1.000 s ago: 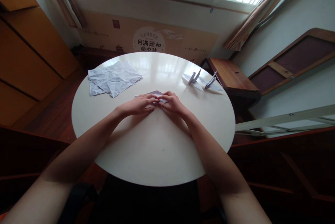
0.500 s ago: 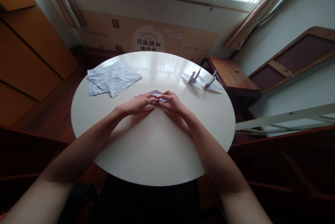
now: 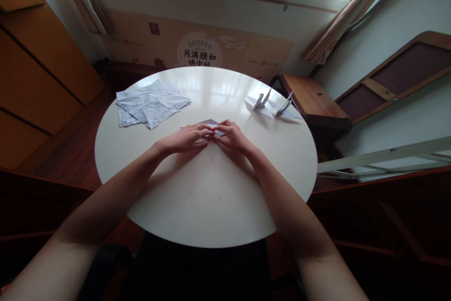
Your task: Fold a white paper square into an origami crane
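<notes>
A folded piece of paper (image 3: pixel 208 121) lies on the white round table (image 3: pixel 211 188), mostly hidden under my fingers. My left hand (image 3: pixel 192 137) grips its near left part, the fingertips pressed in toward the middle. From the other side my right hand (image 3: pixel 230 135) pinches the paper, thumb and fingers meeting those of my left hand. Only the dark far corner and some pale folded edges of the paper show; the exact fold is hidden.
Creased, unfolded paper sheets (image 3: pixel 153 104) lie overlapped at the table's far left. Two folded paper cranes stand at the far right, one crane (image 3: pixel 260 103) left of the other crane (image 3: pixel 284 108). A wooden chair (image 3: pixel 313 96) is beyond the right edge.
Both hands stay on the folded paper with barely any finger movement. The whole view has shifted very slightly.
</notes>
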`<action>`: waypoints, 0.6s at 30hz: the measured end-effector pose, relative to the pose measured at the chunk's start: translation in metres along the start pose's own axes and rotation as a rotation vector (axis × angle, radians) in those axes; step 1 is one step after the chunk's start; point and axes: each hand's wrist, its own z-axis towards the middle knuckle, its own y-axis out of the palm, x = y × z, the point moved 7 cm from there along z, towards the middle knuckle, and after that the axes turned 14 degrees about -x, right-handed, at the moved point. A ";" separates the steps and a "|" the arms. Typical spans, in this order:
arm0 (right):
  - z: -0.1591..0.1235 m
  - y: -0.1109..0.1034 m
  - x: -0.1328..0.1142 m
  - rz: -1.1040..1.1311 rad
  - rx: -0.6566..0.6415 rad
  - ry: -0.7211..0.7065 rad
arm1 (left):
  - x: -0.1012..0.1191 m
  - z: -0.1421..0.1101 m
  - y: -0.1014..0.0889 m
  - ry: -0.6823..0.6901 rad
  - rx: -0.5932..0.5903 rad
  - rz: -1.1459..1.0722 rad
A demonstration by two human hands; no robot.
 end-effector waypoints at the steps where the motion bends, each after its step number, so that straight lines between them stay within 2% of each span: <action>1: 0.000 0.000 0.000 0.001 0.001 -0.002 | 0.000 0.000 0.000 0.003 0.003 -0.001; 18: 0.000 0.000 -0.002 -0.004 -0.020 0.023 | -0.003 0.001 0.002 -0.007 -0.005 -0.007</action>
